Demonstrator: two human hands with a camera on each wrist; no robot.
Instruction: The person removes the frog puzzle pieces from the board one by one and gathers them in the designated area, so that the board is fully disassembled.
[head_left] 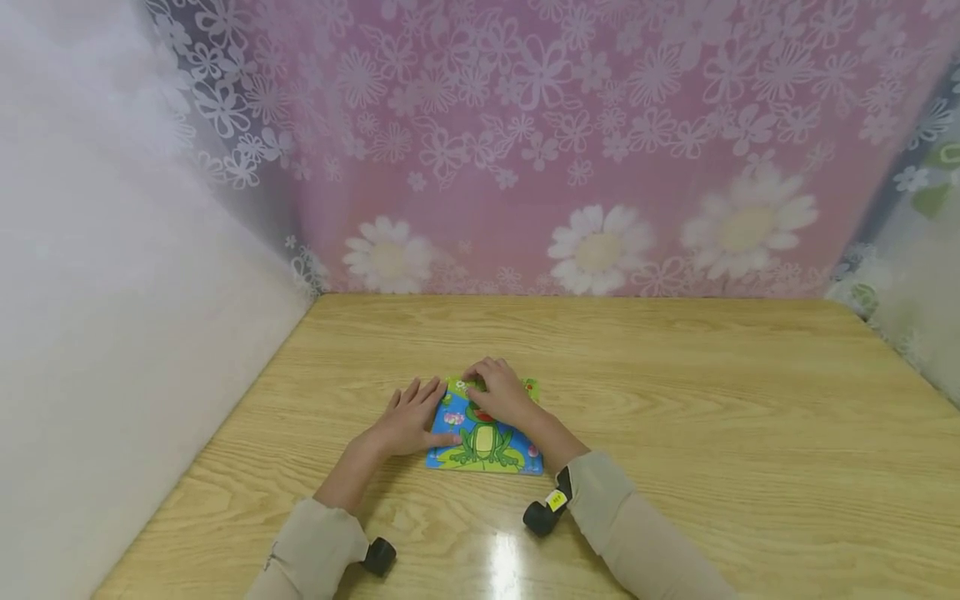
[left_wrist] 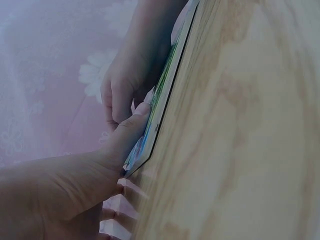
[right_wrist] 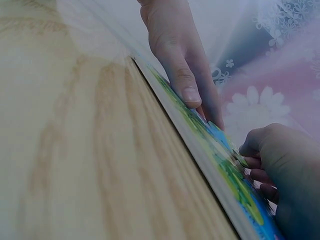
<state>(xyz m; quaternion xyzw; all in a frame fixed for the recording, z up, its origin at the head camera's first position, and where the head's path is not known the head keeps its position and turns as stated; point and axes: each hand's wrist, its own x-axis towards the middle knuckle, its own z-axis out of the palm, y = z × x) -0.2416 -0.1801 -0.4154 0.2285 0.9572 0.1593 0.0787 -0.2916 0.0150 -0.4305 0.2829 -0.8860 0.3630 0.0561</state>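
Note:
A flat picture board (head_left: 485,457) with a green frog on blue lies on the wooden table in the head view. My left hand (head_left: 408,423) is spread at its left side, fingers straight along the edge and thumb resting on the picture. My right hand (head_left: 501,394) reaches over the upper part, covering some of the frog's head. In the right wrist view, the right hand's curled fingers (right_wrist: 259,176) and thumb come down at the picture; I cannot tell whether they pinch a piece. The board's pale side (left_wrist: 159,120) shows its thickness in the left wrist view.
The wood-grain table (head_left: 720,433) extends around the board. A pink flowered backdrop (head_left: 487,167) stands along its far edge, and a white wall (head_left: 135,275) rises on the left. Black wrist cameras (head_left: 379,556) hang at both sleeves.

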